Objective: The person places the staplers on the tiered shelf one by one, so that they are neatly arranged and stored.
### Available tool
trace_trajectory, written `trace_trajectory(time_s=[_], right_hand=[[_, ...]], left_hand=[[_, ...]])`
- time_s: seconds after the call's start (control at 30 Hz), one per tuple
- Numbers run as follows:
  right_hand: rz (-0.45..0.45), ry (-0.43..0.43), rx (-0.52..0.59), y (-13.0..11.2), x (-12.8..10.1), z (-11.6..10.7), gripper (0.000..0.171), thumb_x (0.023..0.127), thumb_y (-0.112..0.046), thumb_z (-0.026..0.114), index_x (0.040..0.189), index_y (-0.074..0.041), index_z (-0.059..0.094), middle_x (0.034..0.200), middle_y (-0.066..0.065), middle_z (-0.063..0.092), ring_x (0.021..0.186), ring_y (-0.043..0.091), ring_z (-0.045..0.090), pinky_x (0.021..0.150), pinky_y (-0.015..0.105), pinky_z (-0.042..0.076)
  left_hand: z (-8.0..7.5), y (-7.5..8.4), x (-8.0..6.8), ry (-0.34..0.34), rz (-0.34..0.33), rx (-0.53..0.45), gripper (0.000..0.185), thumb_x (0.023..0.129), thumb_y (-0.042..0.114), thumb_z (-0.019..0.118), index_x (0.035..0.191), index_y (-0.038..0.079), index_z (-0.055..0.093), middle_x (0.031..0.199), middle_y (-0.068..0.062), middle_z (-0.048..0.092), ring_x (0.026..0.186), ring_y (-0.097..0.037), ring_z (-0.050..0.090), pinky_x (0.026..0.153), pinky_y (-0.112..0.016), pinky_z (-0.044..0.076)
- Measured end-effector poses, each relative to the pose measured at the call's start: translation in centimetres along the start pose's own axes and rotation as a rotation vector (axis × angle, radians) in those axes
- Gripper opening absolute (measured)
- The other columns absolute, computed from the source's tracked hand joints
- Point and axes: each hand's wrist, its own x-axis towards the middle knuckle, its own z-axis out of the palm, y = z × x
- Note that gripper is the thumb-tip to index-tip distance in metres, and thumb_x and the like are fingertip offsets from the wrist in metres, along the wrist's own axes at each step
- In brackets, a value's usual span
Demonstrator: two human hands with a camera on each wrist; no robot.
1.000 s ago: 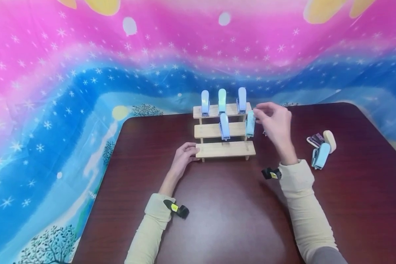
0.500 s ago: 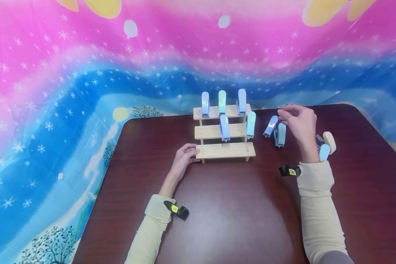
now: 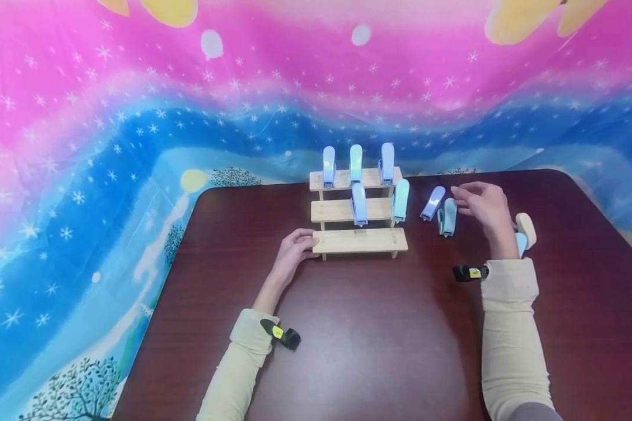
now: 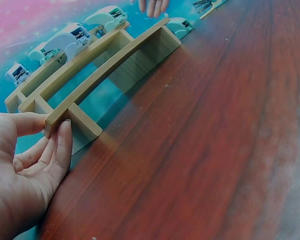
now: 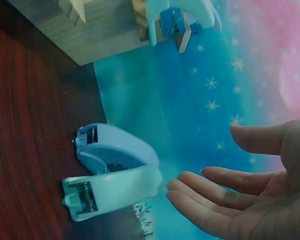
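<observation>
A three-step wooden rack carries small staplers. On its top step stand a pale blue stapler, a green stapler and a lavender stapler. A periwinkle stapler and a mint stapler occupy the middle step. My left hand pinches the left end of the lowest step between thumb and fingers. Right of the rack, my right hand is open and holds nothing, its fingertips beside a teal stapler. A blue-violet stapler leans close to the teal one on the table.
Behind the right wrist, a cream stapler and a light blue stapler lie partly hidden on the dark red-brown table. A patterned pink and blue cloth hangs behind the table's back edge.
My right hand has let go of the mint stapler on the middle step and moved right to the loose staplers, its fingers now more spread. The left hand keeps its place on the rack.
</observation>
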Motion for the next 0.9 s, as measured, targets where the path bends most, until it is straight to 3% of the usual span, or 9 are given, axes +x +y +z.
trace_trajectory(time_s=[0.17, 0.33, 0.5, 0.67, 0.9], right_hand=[[0.02, -0.037, 0.014, 0.7, 0.2, 0.0, 0.078, 0.092, -0.052, 0.053, 0.142, 0.004, 0.037, 0.13, 0.026, 0.051, 0.115, 0.038, 0.055, 0.085, 0.032, 0.052], [0.022, -0.014, 0.025, 1.2, 0.4, 0.0, 0.074, 0.093, -0.048, 0.055, 0.142, 0.005, 0.038, 0.13, 0.025, 0.051, 0.113, 0.034, 0.057, 0.08, 0.021, 0.054], [0.021, 0.009, 0.023, 1.6, 0.5, 0.1, 0.072, 0.093, -0.047, 0.055, 0.14, 0.006, 0.04, 0.131, 0.024, 0.05, 0.109, 0.027, 0.06, 0.09, 0.034, 0.05], [0.04, 0.003, 0.036, 2.1, 0.8, 0.1, 0.074, 0.093, -0.047, 0.055, 0.141, 0.006, 0.038, 0.134, 0.026, 0.047, 0.116, 0.035, 0.054, 0.096, 0.041, 0.046], [0.06, -0.077, 0.008, 2.7, 1.2, 0.5, 0.075, 0.093, -0.045, 0.056, 0.143, 0.007, 0.033, 0.139, 0.03, 0.04, 0.12, 0.042, 0.05, 0.099, 0.049, 0.044]], left_hand=[[-0.1, -0.1, 0.0, -0.002, 0.003, -0.001, 0.028, 0.086, 0.004, 0.066, 0.111, -0.003, 0.058, 0.097, -0.014, 0.066, 0.083, -0.021, 0.065, 0.075, -0.036, 0.058], [-0.1, -0.2, 0.1, -0.003, 0.005, -0.013, 0.027, 0.086, 0.004, 0.066, 0.111, -0.004, 0.058, 0.096, -0.013, 0.067, 0.082, -0.02, 0.065, 0.074, -0.035, 0.058], [0.0, -0.1, -0.1, -0.006, 0.003, -0.02, 0.03, 0.086, 0.004, 0.066, 0.113, -0.005, 0.057, 0.095, -0.013, 0.066, 0.082, -0.02, 0.065, 0.074, -0.035, 0.058], [0.0, -0.1, 0.0, -0.003, -0.003, -0.013, 0.03, 0.086, 0.004, 0.065, 0.113, -0.005, 0.057, 0.095, -0.012, 0.066, 0.082, -0.02, 0.065, 0.074, -0.035, 0.058], [-0.1, -0.1, 0.1, -0.007, -0.004, -0.015, 0.028, 0.087, 0.003, 0.065, 0.113, -0.004, 0.057, 0.096, -0.013, 0.066, 0.083, -0.02, 0.065, 0.076, -0.036, 0.058]])
